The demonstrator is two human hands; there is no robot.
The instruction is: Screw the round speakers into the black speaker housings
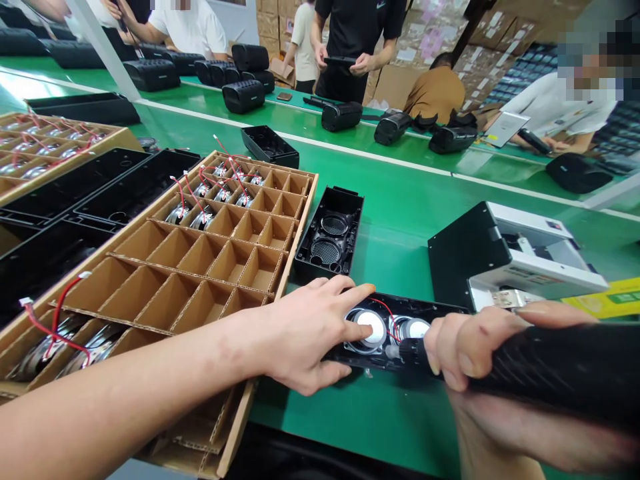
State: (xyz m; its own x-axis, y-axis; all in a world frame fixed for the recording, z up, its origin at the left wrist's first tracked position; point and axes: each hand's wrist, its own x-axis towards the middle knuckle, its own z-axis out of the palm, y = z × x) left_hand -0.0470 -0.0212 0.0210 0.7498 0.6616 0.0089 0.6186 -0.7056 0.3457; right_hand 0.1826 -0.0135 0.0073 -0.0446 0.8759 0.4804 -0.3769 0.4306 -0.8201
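Note:
My left hand (313, 330) rests on a black speaker housing (430, 310) on the green belt, its fingers pressing a round silver speaker driver (373, 327) with a red wire. A second driver (416, 328) sits beside it in the same housing. My right hand (475, 347) is wrapped round the black textured body of a power screwdriver (555, 367), whose tip meets the housing between the drivers. Just behind lies another black housing (330, 233), open, with two round grilles and no drivers.
A cardboard divider tray (225, 260) holding several wired drivers stands at left, with black plastic trays (100, 187) beyond it. A black and white machine box (510, 257) sits at right. Across the belt, other people handle finished black speakers (243, 95).

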